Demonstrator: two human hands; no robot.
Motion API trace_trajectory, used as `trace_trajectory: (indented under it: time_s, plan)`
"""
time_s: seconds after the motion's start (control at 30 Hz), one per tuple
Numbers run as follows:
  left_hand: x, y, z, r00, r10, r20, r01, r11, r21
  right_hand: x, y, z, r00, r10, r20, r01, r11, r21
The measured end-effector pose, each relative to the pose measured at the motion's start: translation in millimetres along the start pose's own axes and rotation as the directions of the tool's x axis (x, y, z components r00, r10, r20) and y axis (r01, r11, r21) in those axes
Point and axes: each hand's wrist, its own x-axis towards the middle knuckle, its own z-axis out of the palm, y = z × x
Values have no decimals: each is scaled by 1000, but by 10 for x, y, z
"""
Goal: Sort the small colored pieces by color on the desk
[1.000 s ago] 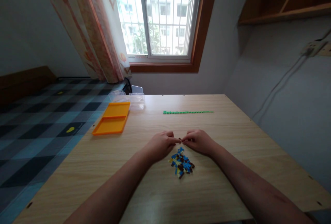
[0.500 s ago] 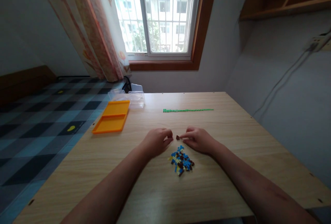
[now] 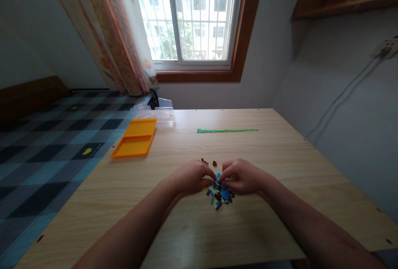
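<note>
A pile of small blue, yellow and dark brown pieces (image 3: 219, 196) lies on the wooden table (image 3: 192, 231). At its upper left edge is my left hand (image 3: 194, 176), fingers bent and fingertips down among the pieces. My right hand (image 3: 242, 176) reaches in from the other side, its thumb and index finger at the top of the pile. Whether either hand pinches a piece is too small to tell. Just beyond the hands lie a brown piece (image 3: 214, 163) and a few more brown pieces (image 3: 204, 161).
A long row of green pieces (image 3: 228, 130) runs across the back of the table. At the back left are an orange two-part tray (image 3: 133, 146) and clear plastic boxes (image 3: 164, 116). A bed with a checked cover (image 3: 52, 153) stands to the left.
Both hands have moved back toward me, from the loose brown piece to the pile. Brown pieces beyond my left hand are now uncovered. The view has shifted slightly.
</note>
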Motion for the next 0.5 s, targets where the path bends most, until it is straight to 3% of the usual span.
trace_trajectory:
  time_s: [0.5]
  plan:
    - [42, 19, 94, 997, 62, -41, -59, 996, 67, -14, 53, -5, 1000, 15, -21, -16, 999, -44]
